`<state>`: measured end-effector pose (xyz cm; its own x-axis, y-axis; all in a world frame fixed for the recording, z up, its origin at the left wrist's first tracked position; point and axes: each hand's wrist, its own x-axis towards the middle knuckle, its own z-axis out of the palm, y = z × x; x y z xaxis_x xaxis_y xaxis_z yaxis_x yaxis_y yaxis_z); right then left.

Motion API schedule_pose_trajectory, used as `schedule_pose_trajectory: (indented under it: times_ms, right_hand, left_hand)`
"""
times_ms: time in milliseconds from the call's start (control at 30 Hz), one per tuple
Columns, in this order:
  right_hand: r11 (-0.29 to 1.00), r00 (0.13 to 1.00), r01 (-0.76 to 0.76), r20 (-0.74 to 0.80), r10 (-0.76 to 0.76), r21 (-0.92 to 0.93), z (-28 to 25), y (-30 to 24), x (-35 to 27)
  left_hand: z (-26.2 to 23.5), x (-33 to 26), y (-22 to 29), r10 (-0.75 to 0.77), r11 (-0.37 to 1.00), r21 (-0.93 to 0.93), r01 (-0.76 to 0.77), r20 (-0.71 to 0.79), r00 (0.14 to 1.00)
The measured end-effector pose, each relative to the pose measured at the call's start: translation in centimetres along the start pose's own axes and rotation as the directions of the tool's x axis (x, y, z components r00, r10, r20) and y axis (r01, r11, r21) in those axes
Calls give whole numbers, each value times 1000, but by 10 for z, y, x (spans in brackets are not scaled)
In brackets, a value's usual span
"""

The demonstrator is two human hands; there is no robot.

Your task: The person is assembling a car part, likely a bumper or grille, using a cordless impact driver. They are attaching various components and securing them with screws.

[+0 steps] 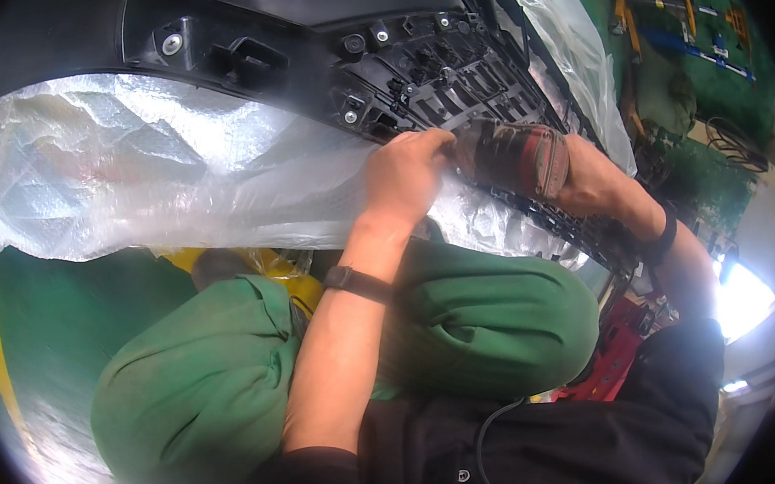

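Note:
A black moulded plastic panel, like a car bumper point(287, 43), spreads across the top, showing its ribs, slots and round metal fasteners. My right hand point(589, 176) grips a worn, dark power driver with red trim point(509, 156), which lies level with its nose to the left; part of my grip is hidden behind its body. At that nose, my left hand point(403, 178) is closed by the panel's lower edge, thumb and forefinger together. Whatever sits between those fingers is too small or hidden to make out.
Silvery protective wrap point(150, 161) lies under the panel, and clear film point(563, 33) hangs beyond it. My green-trousered knees point(505, 324) are bent close below my hands. A red object point(609, 352) sits at lower right. Blue and orange tools point(697, 44) lie farther off.

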<state>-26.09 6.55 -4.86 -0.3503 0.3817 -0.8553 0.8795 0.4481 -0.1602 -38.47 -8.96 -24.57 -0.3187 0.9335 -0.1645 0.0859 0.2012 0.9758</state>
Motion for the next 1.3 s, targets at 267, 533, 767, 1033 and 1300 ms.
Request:
schedule_pose_trajectory:
  times_ms: [267,533,767,1033,1300]
  right_hand:
    - [831,960,238,-8,-280,-502,-21,8,16]
    - [713,899,386,65,-433,-586,-27,13,34]
    - [982,991,126,63,-118,-139,-2,19,32]
    - [970,995,59,-93,-38,236,19,6,13]
    - [983,999,13,-32,-7,183,18,-17,15]
  left_hand:
    - [-1,2,2,-16,997,76,9,88,996]
    - [-2,0,3,1,993,116,-19,149,989]
    - [4,1,-4,23,1000,-5,-23,-57,998]
    - [-22,-21,-18,-280,936,-291,199,-269,922]
    - [20,-29,-75,-495,807,-411,425,-76,866]
